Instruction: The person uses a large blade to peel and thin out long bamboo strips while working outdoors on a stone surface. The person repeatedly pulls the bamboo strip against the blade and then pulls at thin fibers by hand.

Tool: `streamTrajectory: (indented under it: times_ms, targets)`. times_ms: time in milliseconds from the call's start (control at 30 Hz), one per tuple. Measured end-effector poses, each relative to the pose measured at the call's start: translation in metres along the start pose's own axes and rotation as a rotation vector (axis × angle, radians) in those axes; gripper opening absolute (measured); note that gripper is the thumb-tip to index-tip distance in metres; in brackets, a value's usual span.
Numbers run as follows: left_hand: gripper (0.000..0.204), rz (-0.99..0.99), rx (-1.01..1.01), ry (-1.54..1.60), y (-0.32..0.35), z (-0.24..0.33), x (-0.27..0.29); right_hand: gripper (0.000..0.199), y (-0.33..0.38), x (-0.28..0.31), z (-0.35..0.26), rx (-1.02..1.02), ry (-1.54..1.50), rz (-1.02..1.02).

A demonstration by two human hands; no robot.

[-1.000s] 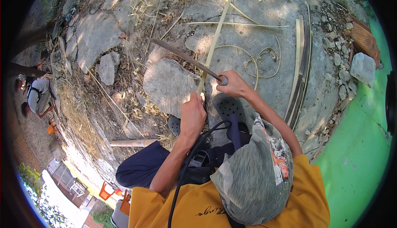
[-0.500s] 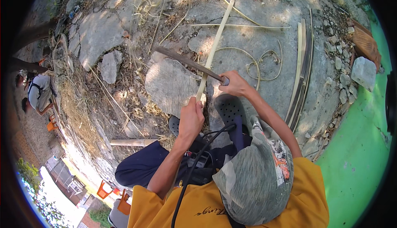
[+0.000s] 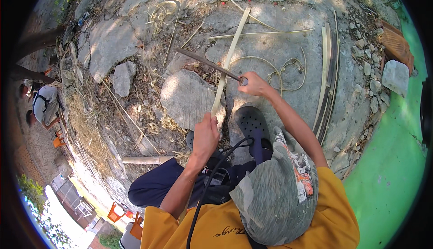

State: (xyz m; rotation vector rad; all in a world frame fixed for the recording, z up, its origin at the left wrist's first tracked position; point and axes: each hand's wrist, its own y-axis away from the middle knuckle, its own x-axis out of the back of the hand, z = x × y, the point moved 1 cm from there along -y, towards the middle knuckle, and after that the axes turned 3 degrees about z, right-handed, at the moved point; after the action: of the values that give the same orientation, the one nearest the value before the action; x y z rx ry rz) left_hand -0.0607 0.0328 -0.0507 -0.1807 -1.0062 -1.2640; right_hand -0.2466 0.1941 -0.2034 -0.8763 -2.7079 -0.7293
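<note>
The left hand (image 3: 205, 136) is closed around the near end of a long pale bamboo strip (image 3: 230, 59), which runs straight away from it over the stony ground. Just to the right of that hand and a little farther out, the right hand (image 3: 255, 85) is clenched on the handle of a dark, long-bladed knife (image 3: 205, 64); its blade reaches out to the left of the right hand and crosses the bamboo strip just beyond the handle. Under the strip, beyond the left hand, lies a flat grey stone slab (image 3: 187, 97). Just right of the left hand and below the right one rests a dark perforated clog (image 3: 252, 122). Well to the right of the right hand a bundle of split bamboo slats (image 3: 327, 77) lies lengthwise, and thin curled shavings (image 3: 284, 73) lie just beyond that hand. No container shows near either hand.
</note>
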Motion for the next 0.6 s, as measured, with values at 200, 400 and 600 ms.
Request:
streamTrajectory:
  times_ms: [200,400,600]
  targets:
    - [0.018,0.039,0.036,-0.017,0.001,0.003,0.013,0.047,-0.011,-0.008,-0.011,-0.012,0.014,0.065]
    - [0.019,0.065,0.042,0.02,0.005,-0.006,0.017,0.048,0.017,-0.036,-0.025,0.015,-0.109,0.151]
    - [0.013,-0.005,0.032,0.035,0.016,0.01,0.02,0.046,-0.005,-0.001,-0.01,-0.062,-0.069,0.175]
